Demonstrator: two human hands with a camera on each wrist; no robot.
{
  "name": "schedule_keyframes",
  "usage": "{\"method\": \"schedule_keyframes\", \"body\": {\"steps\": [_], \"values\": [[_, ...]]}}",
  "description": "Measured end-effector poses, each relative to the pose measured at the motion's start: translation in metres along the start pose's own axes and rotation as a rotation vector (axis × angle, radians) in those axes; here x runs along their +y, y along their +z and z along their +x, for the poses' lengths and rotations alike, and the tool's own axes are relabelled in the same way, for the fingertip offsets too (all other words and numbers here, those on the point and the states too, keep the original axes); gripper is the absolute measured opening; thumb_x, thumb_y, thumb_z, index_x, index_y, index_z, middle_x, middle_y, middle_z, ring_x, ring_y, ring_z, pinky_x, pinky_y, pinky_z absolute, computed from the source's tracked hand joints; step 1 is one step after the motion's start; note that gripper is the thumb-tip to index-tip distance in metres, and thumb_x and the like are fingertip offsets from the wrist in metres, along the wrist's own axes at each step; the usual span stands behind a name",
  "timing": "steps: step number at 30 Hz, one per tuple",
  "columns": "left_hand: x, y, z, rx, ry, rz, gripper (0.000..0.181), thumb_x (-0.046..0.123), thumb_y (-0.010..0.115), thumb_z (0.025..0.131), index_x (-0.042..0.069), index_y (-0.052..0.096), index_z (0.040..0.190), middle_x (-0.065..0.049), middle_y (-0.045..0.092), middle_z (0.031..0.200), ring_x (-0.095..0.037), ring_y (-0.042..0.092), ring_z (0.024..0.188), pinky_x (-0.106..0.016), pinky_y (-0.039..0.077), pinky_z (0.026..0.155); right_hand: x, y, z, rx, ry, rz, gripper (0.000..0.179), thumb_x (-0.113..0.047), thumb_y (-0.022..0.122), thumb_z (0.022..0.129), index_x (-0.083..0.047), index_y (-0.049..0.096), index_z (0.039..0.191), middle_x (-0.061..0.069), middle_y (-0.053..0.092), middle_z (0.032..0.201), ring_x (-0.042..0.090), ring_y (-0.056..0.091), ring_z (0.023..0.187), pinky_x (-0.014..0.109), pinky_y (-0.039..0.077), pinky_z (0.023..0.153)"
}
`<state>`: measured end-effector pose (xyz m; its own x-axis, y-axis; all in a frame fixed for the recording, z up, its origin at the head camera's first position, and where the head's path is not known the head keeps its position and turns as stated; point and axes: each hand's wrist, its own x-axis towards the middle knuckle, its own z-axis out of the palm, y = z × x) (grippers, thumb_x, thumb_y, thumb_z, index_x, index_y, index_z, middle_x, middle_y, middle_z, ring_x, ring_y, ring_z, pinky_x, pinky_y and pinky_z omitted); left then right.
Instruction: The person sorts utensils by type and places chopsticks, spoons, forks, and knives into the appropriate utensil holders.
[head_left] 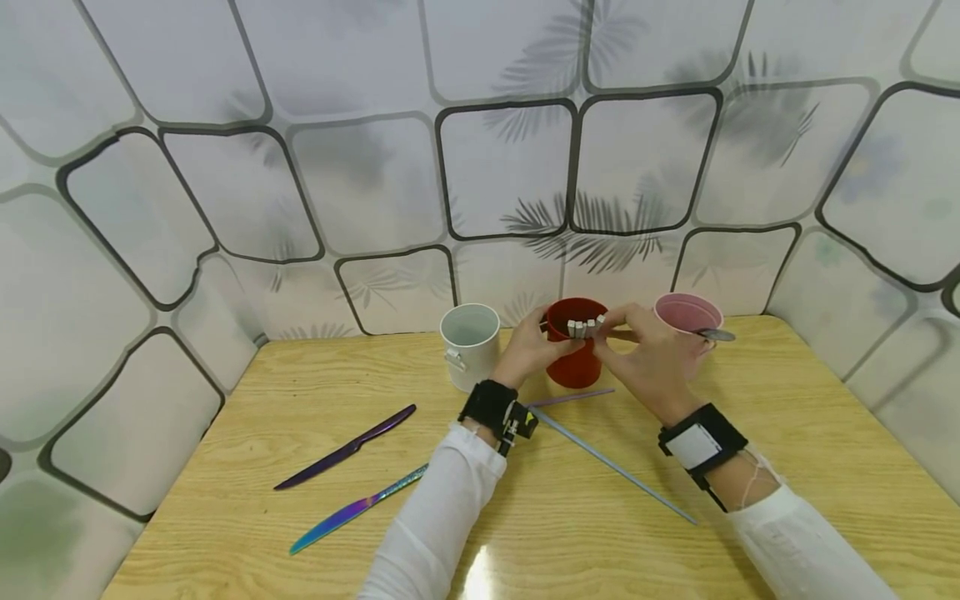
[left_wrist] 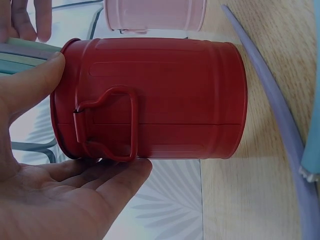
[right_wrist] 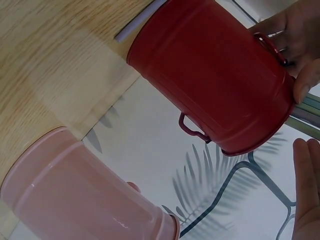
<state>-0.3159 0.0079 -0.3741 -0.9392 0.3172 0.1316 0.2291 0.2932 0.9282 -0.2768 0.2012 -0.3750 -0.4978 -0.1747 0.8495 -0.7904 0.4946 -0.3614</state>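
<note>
My left hand [head_left: 528, 346] holds the red bucket [left_wrist: 165, 100] near its rim, thumb at the mouth and fingers along the side by the wire handle. Several thin pastel sticks [left_wrist: 25, 59] stick out of the bucket's mouth, their pale square ends showing in the head view. At the mouth, my right hand [head_left: 648, 358] pinches one stick [head_left: 600, 319] between thumb and fingertip. On the table before the bucket lie a long blue stick [head_left: 615, 465] and a purple stick [head_left: 577, 397].
Left of the red bucket stands a white bucket [head_left: 471, 350]. On its right is a pink bucket [head_left: 688, 315] with a grey handle [head_left: 716, 335] jutting over the rim. A purple knife [head_left: 345, 450] and a rainbow knife [head_left: 352, 510] lie at left. A patterned wall backs the table.
</note>
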Motion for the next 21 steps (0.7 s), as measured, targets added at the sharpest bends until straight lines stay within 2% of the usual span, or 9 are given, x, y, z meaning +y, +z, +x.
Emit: {"method": "schedule_keyframes", "body": {"steps": [2, 4, 7, 11, 16, 21], "values": [[0.0, 0.0, 0.0, 0.0, 0.005, 0.007, 0.066, 0.019, 0.083, 0.088, 0.005, 0.054, 0.145, -0.012, 0.061, 0.141, -0.028, 0.059, 0.127, -0.036, 0.052, 0.101, 0.0, 0.0, -0.001, -0.007, -0.004, -0.009, 0.029, 0.018, 0.078, 0.074, 0.002, 0.068, 0.096, 0.01, 0.07, 0.093, 0.022, 0.068, 0.085, 0.04, 0.062, 0.075], [0.001, -0.001, 0.0, -0.001, 0.007, 0.012, 0.066, 0.019, 0.083, 0.088, 0.005, 0.053, 0.146, -0.012, 0.061, 0.141, -0.028, 0.059, 0.127, -0.036, 0.052, 0.101, -0.001, -0.001, -0.001, -0.008, -0.007, -0.021, 0.029, 0.018, 0.078, 0.074, 0.003, 0.068, 0.097, 0.011, 0.07, 0.093, 0.023, 0.068, 0.086, 0.041, 0.062, 0.075], [0.0, 0.0, 0.0, -0.001, -0.001, 0.016, 0.067, 0.02, 0.083, 0.088, 0.005, 0.053, 0.146, -0.012, 0.061, 0.141, -0.028, 0.059, 0.127, -0.036, 0.052, 0.102, -0.004, -0.003, -0.003, 0.014, -0.016, -0.077, 0.026, 0.016, 0.077, 0.075, 0.002, 0.069, 0.096, 0.01, 0.071, 0.091, 0.023, 0.069, 0.084, 0.031, 0.062, 0.079], [0.0, 0.001, 0.002, -0.003, -0.006, 0.006, 0.068, 0.02, 0.084, 0.088, 0.006, 0.053, 0.146, -0.011, 0.061, 0.141, -0.028, 0.059, 0.127, -0.036, 0.052, 0.101, -0.011, -0.007, -0.007, 0.068, 0.008, -0.161, 0.021, 0.015, 0.072, 0.078, 0.001, 0.069, 0.093, 0.01, 0.072, 0.088, 0.023, 0.071, 0.079, 0.011, 0.054, 0.08], [-0.001, 0.002, 0.003, 0.0, -0.005, -0.018, 0.067, 0.017, 0.084, 0.087, 0.006, 0.054, 0.146, -0.011, 0.062, 0.14, -0.029, 0.06, 0.126, -0.036, 0.053, 0.1, -0.023, -0.015, -0.011, 0.063, 0.096, -0.169, 0.017, 0.014, 0.069, 0.081, 0.0, 0.067, 0.091, 0.01, 0.072, 0.086, 0.021, 0.071, 0.076, 0.005, 0.05, 0.076], [-0.002, 0.001, 0.002, 0.001, -0.016, -0.017, 0.069, 0.019, 0.084, 0.087, 0.006, 0.052, 0.147, -0.011, 0.061, 0.14, -0.028, 0.058, 0.128, -0.038, 0.051, 0.103, -0.037, -0.021, -0.015, 0.031, 0.118, -0.151, 0.019, 0.014, 0.07, 0.08, -0.001, 0.068, 0.092, 0.007, 0.071, 0.086, 0.015, 0.068, 0.077, 0.004, 0.049, 0.074]]}}
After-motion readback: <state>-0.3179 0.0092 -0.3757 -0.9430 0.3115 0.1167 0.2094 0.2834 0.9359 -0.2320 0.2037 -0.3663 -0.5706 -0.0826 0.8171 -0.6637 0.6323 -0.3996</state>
